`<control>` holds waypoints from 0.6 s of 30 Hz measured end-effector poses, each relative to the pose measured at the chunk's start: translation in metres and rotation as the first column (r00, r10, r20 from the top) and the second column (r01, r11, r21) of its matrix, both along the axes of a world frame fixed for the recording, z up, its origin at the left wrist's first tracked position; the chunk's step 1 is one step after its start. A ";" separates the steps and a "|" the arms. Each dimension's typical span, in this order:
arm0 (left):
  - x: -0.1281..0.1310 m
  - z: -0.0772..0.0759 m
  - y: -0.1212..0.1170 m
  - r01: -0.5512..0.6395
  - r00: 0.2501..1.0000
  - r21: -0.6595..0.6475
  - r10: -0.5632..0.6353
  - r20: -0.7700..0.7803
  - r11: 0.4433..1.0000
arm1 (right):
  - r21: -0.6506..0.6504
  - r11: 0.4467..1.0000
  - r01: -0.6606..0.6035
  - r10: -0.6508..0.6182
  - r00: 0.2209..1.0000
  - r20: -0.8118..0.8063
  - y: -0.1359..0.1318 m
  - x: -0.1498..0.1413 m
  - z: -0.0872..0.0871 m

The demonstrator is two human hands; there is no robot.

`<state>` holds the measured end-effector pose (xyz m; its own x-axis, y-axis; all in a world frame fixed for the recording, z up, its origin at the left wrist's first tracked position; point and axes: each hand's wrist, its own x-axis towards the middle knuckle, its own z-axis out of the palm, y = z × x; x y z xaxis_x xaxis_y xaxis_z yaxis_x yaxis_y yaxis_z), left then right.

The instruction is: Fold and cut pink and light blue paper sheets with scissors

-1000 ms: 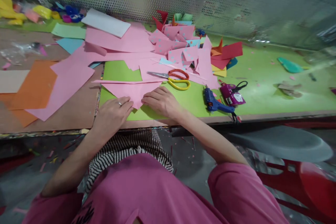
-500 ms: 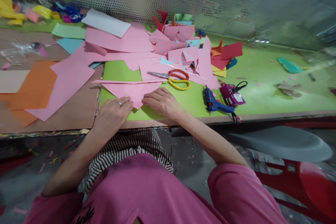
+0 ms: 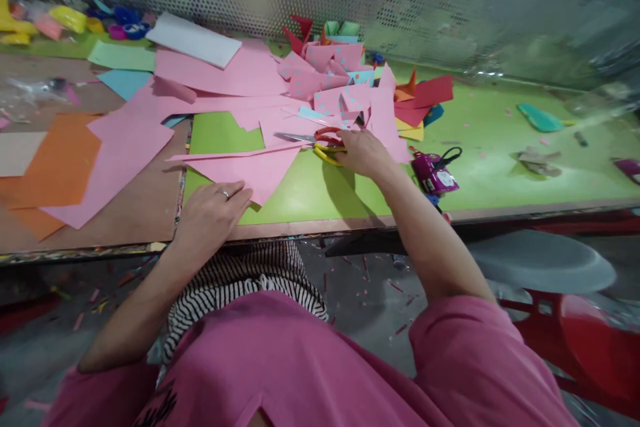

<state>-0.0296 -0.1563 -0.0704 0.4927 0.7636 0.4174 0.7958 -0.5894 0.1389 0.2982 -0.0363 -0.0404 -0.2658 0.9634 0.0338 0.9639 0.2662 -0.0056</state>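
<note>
A folded triangle of pink paper lies point-down near the table's front edge. My left hand, a ring on one finger, has its fingertips closed at the lower left edge of that paper. Beyond it and to the right, my right hand has its fingers on the handles of the scissors, one red loop and one yellow. The scissor blades point left over the pink paper; my fingers partly cover the loops.
Cut pink sheets and folded dotted pink pieces lie behind. Orange paper is at left. A purple device with a black loop stands right of my forearm, which hides most of a blue glue gun. A grey stool is below.
My right hand has left the pink paper's edge and moved right and away from me onto the scissors' handles. My left hand has stayed at the paper.
</note>
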 end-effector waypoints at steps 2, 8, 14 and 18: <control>0.000 -0.002 0.000 0.005 1.000 0.017 -0.005 0.000 1.000 | -0.080 0.996 0.043 -0.034 0.992 0.120 0.005 -0.005 0.009; -0.001 -0.003 -0.002 0.010 1.000 -0.009 -0.010 0.001 1.000 | -0.021 0.989 0.145 -0.141 0.980 0.139 -0.032 -0.008 0.055; -0.002 0.007 -0.009 0.057 0.996 -0.061 -0.062 -0.072 0.997 | -0.656 0.751 -0.072 -0.281 0.864 -0.417 -0.132 -0.011 0.066; -0.001 0.009 -0.015 0.129 0.985 -0.004 -0.128 -0.117 0.992 | -0.877 0.393 -0.275 -0.728 0.489 -0.480 -0.201 -0.027 0.036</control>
<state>-0.0308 -0.1713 -0.0611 0.6320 0.6894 0.3540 0.7240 -0.6882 0.0476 0.2714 -0.2377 -0.0041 -0.3675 0.5913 -0.7179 0.3937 -0.6004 -0.6961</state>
